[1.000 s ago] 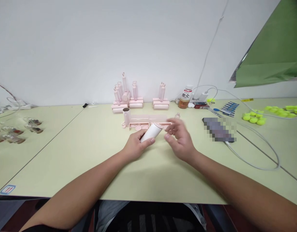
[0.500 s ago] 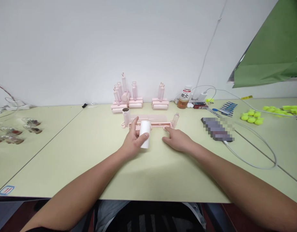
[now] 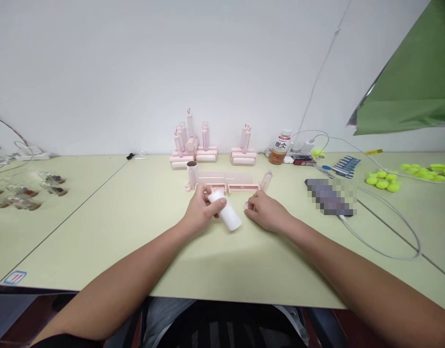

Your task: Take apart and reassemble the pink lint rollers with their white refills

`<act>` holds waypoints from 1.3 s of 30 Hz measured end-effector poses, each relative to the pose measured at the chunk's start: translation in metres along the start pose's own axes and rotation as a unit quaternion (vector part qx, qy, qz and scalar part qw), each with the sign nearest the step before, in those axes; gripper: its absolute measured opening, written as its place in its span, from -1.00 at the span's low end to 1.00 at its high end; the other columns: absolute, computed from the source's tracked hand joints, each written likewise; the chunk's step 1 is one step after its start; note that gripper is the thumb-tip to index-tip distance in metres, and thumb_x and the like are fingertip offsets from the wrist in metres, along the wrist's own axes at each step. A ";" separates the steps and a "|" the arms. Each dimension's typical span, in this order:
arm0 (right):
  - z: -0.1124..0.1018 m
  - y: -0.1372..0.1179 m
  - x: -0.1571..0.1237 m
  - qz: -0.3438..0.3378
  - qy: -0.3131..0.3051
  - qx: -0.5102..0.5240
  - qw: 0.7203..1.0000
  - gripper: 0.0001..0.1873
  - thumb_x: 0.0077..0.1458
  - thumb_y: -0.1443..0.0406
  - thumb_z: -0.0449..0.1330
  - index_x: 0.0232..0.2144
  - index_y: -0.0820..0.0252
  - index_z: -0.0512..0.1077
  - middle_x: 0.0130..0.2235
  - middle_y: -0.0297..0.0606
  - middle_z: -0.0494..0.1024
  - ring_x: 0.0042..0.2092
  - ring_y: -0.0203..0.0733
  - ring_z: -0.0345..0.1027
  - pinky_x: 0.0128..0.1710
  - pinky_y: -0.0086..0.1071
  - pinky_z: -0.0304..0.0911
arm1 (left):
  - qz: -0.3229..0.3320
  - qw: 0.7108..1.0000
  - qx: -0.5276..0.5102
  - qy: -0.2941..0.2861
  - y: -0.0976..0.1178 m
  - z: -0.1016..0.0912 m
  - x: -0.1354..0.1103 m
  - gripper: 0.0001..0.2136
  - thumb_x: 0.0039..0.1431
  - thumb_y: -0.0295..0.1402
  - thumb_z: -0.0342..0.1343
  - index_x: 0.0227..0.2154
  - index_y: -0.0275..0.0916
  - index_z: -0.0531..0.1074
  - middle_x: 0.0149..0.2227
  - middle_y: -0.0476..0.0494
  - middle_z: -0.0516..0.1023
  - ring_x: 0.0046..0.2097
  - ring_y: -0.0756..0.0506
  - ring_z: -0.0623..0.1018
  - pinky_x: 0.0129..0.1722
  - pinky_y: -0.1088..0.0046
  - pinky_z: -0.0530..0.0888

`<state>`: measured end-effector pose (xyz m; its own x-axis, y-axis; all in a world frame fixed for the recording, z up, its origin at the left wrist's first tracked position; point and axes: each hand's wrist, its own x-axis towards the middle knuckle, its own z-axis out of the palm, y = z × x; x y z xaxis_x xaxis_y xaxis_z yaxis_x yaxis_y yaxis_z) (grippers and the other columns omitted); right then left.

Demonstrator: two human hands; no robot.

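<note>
My left hand is closed around a white paper roll, which points toward me and to the right, just above the table. My right hand rests on the table beside it with fingers curled, and a small pale piece shows at its fingertips. Just behind both hands lie flat pink trays holding small pink parts. A brown cardboard tube stands upright at the trays' left end, and a clear pink handle leans at their right end.
Assembled pink lint rollers stand by the wall, with another set to the right. A drink bottle, a blurred phone with a white cable, yellow-green caps and small bottles lie around.
My left hand has turned the white roll from pointing away to pointing toward me and right. My right hand has drawn back from the tray toward the roll, fingers curled.
</note>
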<state>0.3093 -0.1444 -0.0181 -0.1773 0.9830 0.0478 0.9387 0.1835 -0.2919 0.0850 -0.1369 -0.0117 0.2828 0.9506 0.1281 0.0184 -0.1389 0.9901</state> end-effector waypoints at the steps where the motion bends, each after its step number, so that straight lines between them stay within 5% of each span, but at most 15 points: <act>1: 0.000 0.001 0.001 0.000 -0.003 0.000 1.000 -0.80 0.13 0.25 0.12 -0.50 0.18 0.39 -0.25 -0.13 0.45 -0.33 -0.17 0.34 -0.39 -0.36 0.08 | 0.001 1.000 0.002 0.006 0.000 0.000 0.001 -0.59 0.01 -0.13 0.25 -0.34 -0.16 0.10 -0.51 0.14 0.38 -0.56 0.06 0.42 -0.60 0.60 0.29; 7: -0.002 0.003 0.002 0.005 0.007 0.025 1.000 -0.91 0.02 0.27 0.19 -0.45 0.18 0.37 -0.35 -0.20 0.47 -0.37 -0.17 0.29 -0.44 -0.39 0.03 | -0.021 0.999 0.026 0.009 -0.006 -0.003 0.004 -0.58 0.09 -0.03 0.18 -0.58 -0.21 0.15 -0.70 0.05 0.36 -0.65 0.08 0.35 -0.66 0.60 0.21; 13: -0.005 0.003 0.002 -0.007 0.048 0.188 0.981 -0.85 0.06 0.26 0.11 -0.36 0.16 0.46 -0.34 -0.26 0.48 -0.36 -0.19 0.34 -0.41 -0.39 0.15 | -0.068 0.996 -0.043 0.027 -0.005 -0.006 0.010 -0.58 0.03 0.05 0.18 -0.42 -0.28 0.37 -0.61 -0.02 0.45 -0.62 0.01 0.46 -0.70 0.55 0.30; 18: -0.004 0.005 0.003 0.029 0.079 0.334 0.939 -0.91 -0.02 0.28 0.17 -0.44 0.11 0.30 -0.49 -0.41 0.45 -0.41 -0.19 0.42 -0.34 -0.33 0.26 | -0.098 0.990 -0.084 0.054 -0.005 -0.008 0.014 -0.58 0.04 0.02 0.20 -0.33 -0.30 0.38 -0.48 -0.04 0.49 -0.58 0.02 0.51 -0.71 0.58 0.32; 22: -0.003 0.003 0.002 -0.010 0.126 0.424 0.897 -0.71 -0.02 0.24 0.24 -0.59 0.13 0.19 -0.27 -0.19 0.56 -0.14 -0.03 0.49 -0.15 -0.17 0.33 | -0.113 0.986 -0.100 0.066 -0.006 -0.008 0.015 -0.59 0.08 -0.01 0.19 -0.27 -0.30 0.36 -0.41 -0.08 0.51 -0.57 0.03 0.53 -0.71 0.60 0.33; 28: 0.000 -0.009 -0.003 -0.065 0.151 0.518 0.839 -0.66 0.05 0.04 0.27 -0.45 0.14 0.30 -0.07 -0.05 0.58 0.04 -0.02 0.43 0.03 -0.04 0.30 | -0.113 0.986 -0.097 0.077 -0.006 -0.004 0.014 -0.61 0.15 -0.02 0.14 -0.19 -0.25 0.29 -0.35 -0.05 0.49 -0.58 0.02 0.54 -0.71 0.59 0.34; 35: 0.008 -0.015 -0.008 -0.106 0.147 0.491 0.852 -0.68 0.10 0.03 0.23 -0.36 0.12 0.30 -0.12 -0.16 0.57 -0.10 -0.12 0.44 -0.13 -0.22 0.35 | -0.083 0.992 -0.072 0.060 -0.010 -0.001 0.011 -0.59 0.19 0.04 0.06 -0.16 -0.20 0.23 -0.32 -0.03 0.47 -0.55 0.03 0.54 -0.68 0.58 0.37; 39: 0.006 -0.015 -0.008 -0.104 0.163 0.483 0.854 -0.65 0.08 -0.02 0.23 -0.35 0.11 0.30 -0.15 -0.17 0.57 -0.09 -0.09 0.45 -0.13 -0.21 0.36 | -0.067 0.997 0.003 -0.030 -0.011 -0.003 0.007 -0.56 0.20 0.08 0.01 -0.11 -0.19 0.25 -0.33 -0.06 0.50 -0.56 0.04 0.50 -0.66 0.58 0.31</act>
<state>0.2953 -0.1548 -0.0200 -0.0700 0.9087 0.4116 0.1874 0.4173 -0.8892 0.0840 -0.1279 -0.0213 0.3336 0.9427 -0.0091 0.0651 -0.0134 0.9978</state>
